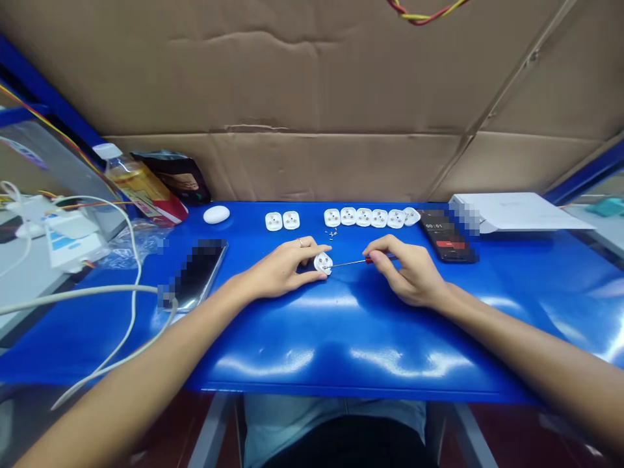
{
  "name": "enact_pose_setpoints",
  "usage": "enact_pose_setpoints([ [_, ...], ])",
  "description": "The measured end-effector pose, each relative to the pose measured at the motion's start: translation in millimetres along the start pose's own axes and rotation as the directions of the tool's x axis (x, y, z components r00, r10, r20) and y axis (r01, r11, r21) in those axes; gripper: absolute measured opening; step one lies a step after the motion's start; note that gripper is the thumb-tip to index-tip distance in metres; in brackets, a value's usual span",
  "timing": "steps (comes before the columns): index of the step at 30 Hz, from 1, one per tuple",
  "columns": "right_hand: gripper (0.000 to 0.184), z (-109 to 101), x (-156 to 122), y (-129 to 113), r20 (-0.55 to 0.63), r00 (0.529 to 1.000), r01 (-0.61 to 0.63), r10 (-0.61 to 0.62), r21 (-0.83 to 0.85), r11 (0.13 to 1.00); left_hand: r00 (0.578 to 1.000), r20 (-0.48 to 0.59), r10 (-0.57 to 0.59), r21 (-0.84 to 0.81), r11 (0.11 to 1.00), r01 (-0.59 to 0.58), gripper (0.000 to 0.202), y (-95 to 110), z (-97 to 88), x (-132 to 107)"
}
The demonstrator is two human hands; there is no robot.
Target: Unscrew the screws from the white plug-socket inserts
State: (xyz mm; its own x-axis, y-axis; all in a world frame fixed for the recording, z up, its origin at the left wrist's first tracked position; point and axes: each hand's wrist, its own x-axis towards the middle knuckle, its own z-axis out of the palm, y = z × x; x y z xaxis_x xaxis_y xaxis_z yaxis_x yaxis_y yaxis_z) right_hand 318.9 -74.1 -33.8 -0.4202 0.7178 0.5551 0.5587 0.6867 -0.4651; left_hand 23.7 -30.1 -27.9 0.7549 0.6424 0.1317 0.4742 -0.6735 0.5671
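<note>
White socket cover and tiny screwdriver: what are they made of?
The white socket cover looks like smooth, glossy plastic, from its even shine. The screwdriver seems to have a shiny steel shaft and a red plastic handle, partly hidden by fingers.

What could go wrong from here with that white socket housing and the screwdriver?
The screwdriver in the right hand has its tip at the white socket housing held by the left hand, so a slip might jab those fingers or scratch the plastic. The tiny loose screws lie just beyond the left fingertips, where a careless nudge could scatter them across the blue mat.
</note>
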Motion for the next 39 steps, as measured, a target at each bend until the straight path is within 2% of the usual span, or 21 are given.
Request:
enact_pose_setpoints([
  [5,0.018,0,0,0,-0.006,0.998,0.070,-0.069,0.041,0.997,1.000,-0.007,0.014,-0.006,1.000,-0.014,0.057,-1,0.4,0],
  [9,0.009,0,2,-2,0.000,1.000,-0.005,0.005,0.019,1.000,1.000,-0.009,0.011,-0.006,1.000,-0.011,0.055,-2,0.0,-1],
  [12,0.009,2,2,-3,-0.002,0.999,-0.049,0.050,0.015,0.999,1.000,-0.007,0.011,-0.010,1.000,-0.012,0.055,-2,-0.5,0],
  [23,0.011,-1,4,-4,-0.026,0.999,-0.030,0.030,-0.001,1.000,1.000,0.002,0.002,0.036,0.999,-0.002,0.055,1,-3.0,0],
  [27,0.013,1,5,4,-0.097,0.991,-0.097,0.091,-0.051,0.994,1.000,-0.025,-0.014,0.048,0.999,0.015,0.059,3,-3.7,-1],
  [30,0.018,3,7,14,-0.041,0.986,-0.165,0.163,-0.050,0.985,0.993,-0.110,-0.051,0.062,0.996,0.058,0.062,4,-2.4,0],
  [32,0.021,5,8,20,-0.004,0.979,-0.203,0.203,-0.041,0.978,0.987,-0.153,-0.057,0.071,0.995,0.069,0.053,3,-1.0,3],
  [35,0.023,6,9,24,-0.015,0.973,-0.231,0.230,-0.025,0.973,0.990,-0.140,-0.028,0.096,0.995,0.041,0.044,1,1.4,8],
  [39,0.020,5,10,21,-0.039,0.974,-0.224,0.224,0.000,0.975,0.996,-0.090,-0.008,0.104,0.994,0.017,0.050,1,3.7,17],
])
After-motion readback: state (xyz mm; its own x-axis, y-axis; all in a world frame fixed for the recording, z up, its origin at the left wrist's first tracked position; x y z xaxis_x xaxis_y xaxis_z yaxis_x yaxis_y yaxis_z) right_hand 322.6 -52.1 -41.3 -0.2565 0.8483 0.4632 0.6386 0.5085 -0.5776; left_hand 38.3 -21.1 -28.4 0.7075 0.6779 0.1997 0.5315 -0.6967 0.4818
